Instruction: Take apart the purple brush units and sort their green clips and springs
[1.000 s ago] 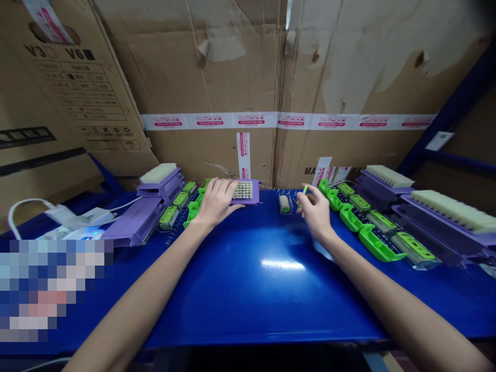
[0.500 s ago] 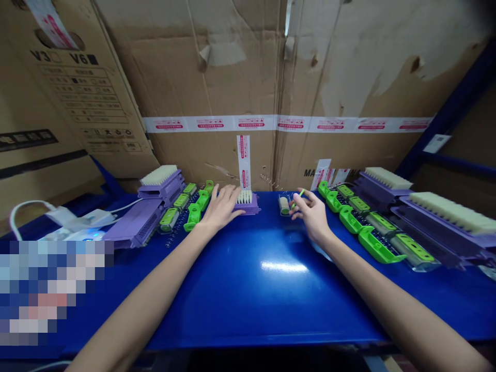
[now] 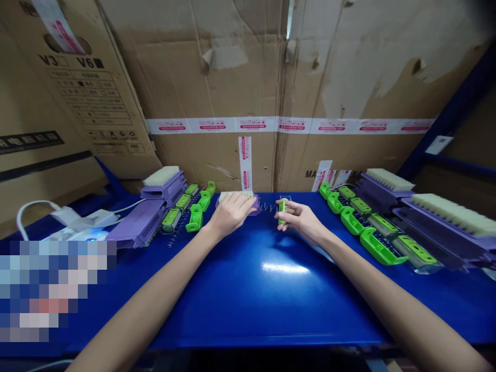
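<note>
My left hand (image 3: 234, 213) is closed over a purple brush block (image 3: 253, 205) with cream bristles on top; the fingers cover much of it. In my right hand (image 3: 300, 219) a small bright green plate (image 3: 281, 212) is pinched upright between thumb and fingers. Directly behind those fingertips stands a clear plastic case (image 3: 285, 198), partly hidden. A thin coiled spring (image 3: 267, 207) stretches across the gap between my two hands; whether either hand touches it I cannot tell.
Purple brush blocks (image 3: 387, 180), green-topped clear cases (image 3: 414, 250) and green brackets (image 3: 382, 248) line the right. Similar rows, with green brackets (image 3: 195, 218), stand at left beside a white power strip (image 3: 83, 222) with cables. Cardboard (image 3: 217, 93) walls the back of the blue table (image 3: 248, 305).
My left hand has moved slightly right and its spread fingers have curled over the brush block. My right hand has shifted left, turning the green plate broadside. The spring now appears lower, between the hands.
</note>
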Available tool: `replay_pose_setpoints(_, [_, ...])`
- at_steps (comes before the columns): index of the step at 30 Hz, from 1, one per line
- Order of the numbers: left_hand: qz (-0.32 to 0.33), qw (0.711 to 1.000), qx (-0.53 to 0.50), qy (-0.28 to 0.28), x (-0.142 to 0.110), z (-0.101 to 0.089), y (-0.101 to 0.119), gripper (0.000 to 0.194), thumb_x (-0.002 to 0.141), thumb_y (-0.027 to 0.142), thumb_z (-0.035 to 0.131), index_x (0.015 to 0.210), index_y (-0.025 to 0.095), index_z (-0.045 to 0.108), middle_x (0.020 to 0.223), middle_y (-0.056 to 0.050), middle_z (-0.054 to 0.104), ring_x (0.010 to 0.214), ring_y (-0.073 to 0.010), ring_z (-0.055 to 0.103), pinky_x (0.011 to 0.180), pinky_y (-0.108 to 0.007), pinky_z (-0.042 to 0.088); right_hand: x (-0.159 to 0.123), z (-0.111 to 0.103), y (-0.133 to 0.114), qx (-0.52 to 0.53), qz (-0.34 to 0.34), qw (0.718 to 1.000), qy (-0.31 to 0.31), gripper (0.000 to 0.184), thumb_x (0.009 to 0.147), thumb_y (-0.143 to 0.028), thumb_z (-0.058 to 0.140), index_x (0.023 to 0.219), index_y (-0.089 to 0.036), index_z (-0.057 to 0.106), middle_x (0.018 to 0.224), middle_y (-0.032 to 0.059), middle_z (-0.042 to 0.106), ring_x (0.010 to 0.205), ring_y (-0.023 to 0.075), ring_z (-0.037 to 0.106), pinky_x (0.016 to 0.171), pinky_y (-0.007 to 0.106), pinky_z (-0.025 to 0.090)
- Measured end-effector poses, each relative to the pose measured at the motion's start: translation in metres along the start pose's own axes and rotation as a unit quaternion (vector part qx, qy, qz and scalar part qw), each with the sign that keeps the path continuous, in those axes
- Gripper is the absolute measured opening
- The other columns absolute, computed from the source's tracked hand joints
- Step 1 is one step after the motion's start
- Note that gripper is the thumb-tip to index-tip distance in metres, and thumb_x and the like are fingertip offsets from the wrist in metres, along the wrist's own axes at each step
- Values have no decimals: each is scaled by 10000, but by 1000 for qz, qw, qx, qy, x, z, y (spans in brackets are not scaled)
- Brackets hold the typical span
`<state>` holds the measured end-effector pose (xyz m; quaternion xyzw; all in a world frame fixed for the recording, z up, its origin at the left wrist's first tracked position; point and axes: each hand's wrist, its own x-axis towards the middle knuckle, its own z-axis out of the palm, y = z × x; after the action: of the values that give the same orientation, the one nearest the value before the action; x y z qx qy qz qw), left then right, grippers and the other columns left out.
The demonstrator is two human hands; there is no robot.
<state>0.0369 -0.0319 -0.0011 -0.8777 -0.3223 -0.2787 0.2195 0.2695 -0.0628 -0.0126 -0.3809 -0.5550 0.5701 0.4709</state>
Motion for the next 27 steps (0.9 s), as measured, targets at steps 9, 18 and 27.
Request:
replay_pose_setpoints(9, [-146,966,-212,8,3,6,6,189,913,308,520,950,174,648,887,-48,674,813,-166,621,745,-315,513,5,-21,6,-397,-249,874,134,691,755,-431,665,1362,-188,441,972,66,673,798,189,649,777,357,532])
replay_pose_setpoints(18, [11,995,-62,-75,-4,13,17,227,910,278,496,1013,113,613,920,-103,645,886,-222,587,770,-351,503,19,-22,3,-557,-102,767,302,525,836,-457,556,1262,-157,492,815,86,697,744,250,658,674,324,464])
replay_pose_setpoints(27, [41,994,-21,-101,-6,19,20,252,930,321,475,986,123,620,898,-81,633,895,-217,579,808,-343,487,22,-6,5,-680,-22,685,260,460,916,-483,443,1267,-214,570,1048,126,658,907,267,635,666,302,430])
